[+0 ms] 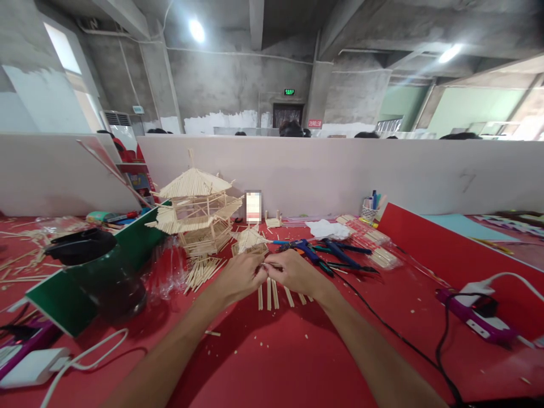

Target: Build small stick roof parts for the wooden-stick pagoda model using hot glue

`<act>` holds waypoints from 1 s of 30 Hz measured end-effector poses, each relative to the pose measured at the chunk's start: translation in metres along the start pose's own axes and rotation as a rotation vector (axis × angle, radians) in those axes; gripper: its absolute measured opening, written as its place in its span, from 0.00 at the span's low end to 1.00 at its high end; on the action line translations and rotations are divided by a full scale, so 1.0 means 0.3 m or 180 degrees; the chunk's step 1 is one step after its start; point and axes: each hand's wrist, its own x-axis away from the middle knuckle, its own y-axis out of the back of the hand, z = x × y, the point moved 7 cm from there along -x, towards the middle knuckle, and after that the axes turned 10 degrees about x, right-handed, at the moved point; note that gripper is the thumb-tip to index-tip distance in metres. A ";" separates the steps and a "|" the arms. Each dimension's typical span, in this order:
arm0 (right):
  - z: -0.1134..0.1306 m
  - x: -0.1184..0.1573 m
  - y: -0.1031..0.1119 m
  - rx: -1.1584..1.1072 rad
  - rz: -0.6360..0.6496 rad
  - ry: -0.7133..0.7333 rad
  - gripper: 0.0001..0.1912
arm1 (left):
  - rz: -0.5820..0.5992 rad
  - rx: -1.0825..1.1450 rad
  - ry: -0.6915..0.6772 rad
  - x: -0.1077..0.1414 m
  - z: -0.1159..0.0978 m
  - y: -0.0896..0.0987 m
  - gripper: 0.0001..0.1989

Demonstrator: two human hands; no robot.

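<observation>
- Head view: both bare hands are meeting over the red table (272, 362), fingertips almost touching, just in front of the wooden models.
- Left hand (243, 276): thumb and fingers are pinching what is looking like a thin pale stick (272, 264), mostly covered by the fingers.
- Right hand (294, 273): its fingers are closing on the same small piece from the other side; how firmly each hand is gripping, I cannot tell.
- Directly below the hands, a row of loose sticks (269, 296) is lying on the table, roughly side by side, ends pointing toward the person.
- Just beyond the hands, a small stick-built roof piece (251, 241) is sitting near the fingers.
- Behind and left of it, a tiered stick pavilion (195, 184) is standing upright, with a heap of sticks (203, 276) lying at its foot.
- Right of the hands, blue-handled tools (346, 254) are lying together, and a crumpled white sheet (328, 229) is resting behind them.
- Farther right, clear packets of sticks (385, 256) are lying near a red board (459, 258).
- On the left, a dark lidded jug (104, 280) is standing beside a green board (55, 300).
</observation>
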 end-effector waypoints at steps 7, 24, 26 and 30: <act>-0.001 -0.001 -0.004 -0.0029 0.0077 -0.0015 0.14 | -0.0033 0.0133 -0.0064 0.002 0.000 0.000 0.10; -0.007 0.003 -0.025 0.0486 0.0282 0.0051 0.11 | 0.0177 -0.0387 -0.0110 -0.002 0.008 -0.034 0.09; -0.005 0.002 -0.012 0.0444 0.0185 -0.0032 0.12 | 0.0056 -0.0409 -0.0108 -0.009 0.005 -0.031 0.08; -0.002 0.002 0.004 0.0251 0.0072 -0.0110 0.14 | -0.0143 -0.0375 -0.0208 -0.015 -0.012 -0.023 0.09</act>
